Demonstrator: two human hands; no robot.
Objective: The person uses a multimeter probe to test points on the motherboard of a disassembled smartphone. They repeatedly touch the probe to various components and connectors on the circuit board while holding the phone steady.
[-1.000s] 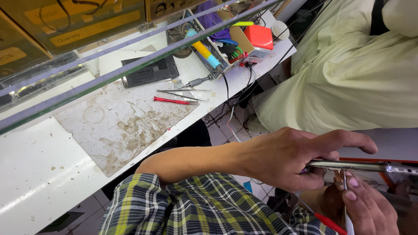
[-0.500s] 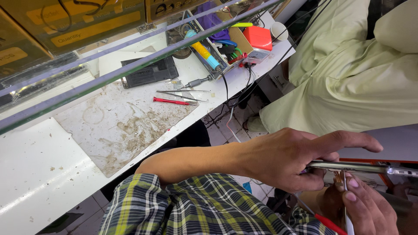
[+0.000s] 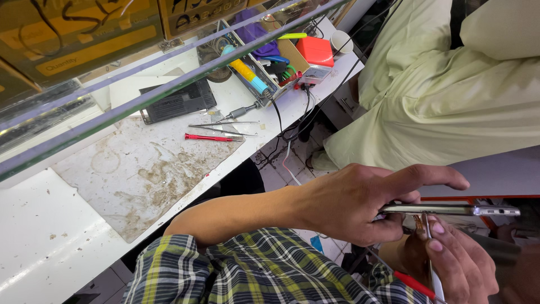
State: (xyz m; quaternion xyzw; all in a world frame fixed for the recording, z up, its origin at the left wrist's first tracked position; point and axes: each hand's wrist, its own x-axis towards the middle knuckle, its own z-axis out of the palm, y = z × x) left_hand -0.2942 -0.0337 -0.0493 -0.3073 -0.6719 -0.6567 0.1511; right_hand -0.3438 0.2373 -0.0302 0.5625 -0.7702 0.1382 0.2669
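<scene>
While a stained mat (image 3: 140, 174) and a red screwdriver (image 3: 205, 137) lie far left on the white bench (image 3: 39, 242), your left hand (image 3: 360, 200) pinches the thin phone (image 3: 450, 210) edge-on at the near right. Just beneath it, your right hand (image 3: 455, 262) grips tweezers (image 3: 430, 256), tips touching the phone's underside.

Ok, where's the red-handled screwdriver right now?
In the head view, the red-handled screwdriver lies upper left of centre on the stained work mat, just below the tweezers and in front of the black device.
</scene>
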